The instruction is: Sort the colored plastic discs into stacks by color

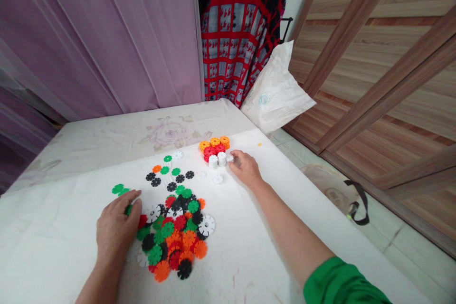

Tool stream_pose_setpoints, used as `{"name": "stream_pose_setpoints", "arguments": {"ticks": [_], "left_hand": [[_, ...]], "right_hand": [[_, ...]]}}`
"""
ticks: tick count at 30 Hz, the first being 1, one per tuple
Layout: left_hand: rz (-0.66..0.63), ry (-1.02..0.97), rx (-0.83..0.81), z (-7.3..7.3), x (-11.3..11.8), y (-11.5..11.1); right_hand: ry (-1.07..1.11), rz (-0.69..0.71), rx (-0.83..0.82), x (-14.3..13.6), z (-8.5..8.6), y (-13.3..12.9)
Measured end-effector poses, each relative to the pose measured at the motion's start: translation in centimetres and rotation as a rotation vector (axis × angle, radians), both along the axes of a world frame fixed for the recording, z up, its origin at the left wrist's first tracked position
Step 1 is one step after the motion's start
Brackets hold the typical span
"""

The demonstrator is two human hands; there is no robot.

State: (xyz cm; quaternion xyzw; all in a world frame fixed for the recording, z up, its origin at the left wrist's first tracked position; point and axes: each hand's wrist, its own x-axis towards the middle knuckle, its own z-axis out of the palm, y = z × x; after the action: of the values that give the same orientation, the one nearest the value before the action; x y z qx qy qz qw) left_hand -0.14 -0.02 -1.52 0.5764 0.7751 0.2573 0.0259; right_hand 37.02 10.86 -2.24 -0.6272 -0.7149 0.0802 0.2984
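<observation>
My right hand [245, 168] reaches to the far side of the table, its thumb and fingertips closed around a small stack of white notched discs [230, 157]. Beside that stand two more white disc stacks [217, 159], with red stacks [209, 153] and orange-yellow stacks [214, 142] just behind. Left of a mixed heap of notched plastic discs [174, 237] rests my left hand [119, 225], thumb and fingers apart. A green disc [128, 209] shows partly between them; whether they touch it is unclear. The heap mixes green, orange, red, black and white discs.
Loose black discs [171, 186] and green discs [164, 170] lie between heap and stacks. A white cloth [71, 209] covers the near table. A white plastic bag [278, 90] is by the far right corner. Wooden cabinet doors [374, 66] line the right side.
</observation>
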Motion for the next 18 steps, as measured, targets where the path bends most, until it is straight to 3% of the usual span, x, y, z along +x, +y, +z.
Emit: {"name": "stream_pose_setpoints", "arguments": {"ticks": [18], "left_hand": [[0.000, -0.003, 0.004, 0.00, 0.03, 0.04]], "right_hand": [[-0.062, -0.038, -0.001, -0.34, -0.20, 0.13]]}}
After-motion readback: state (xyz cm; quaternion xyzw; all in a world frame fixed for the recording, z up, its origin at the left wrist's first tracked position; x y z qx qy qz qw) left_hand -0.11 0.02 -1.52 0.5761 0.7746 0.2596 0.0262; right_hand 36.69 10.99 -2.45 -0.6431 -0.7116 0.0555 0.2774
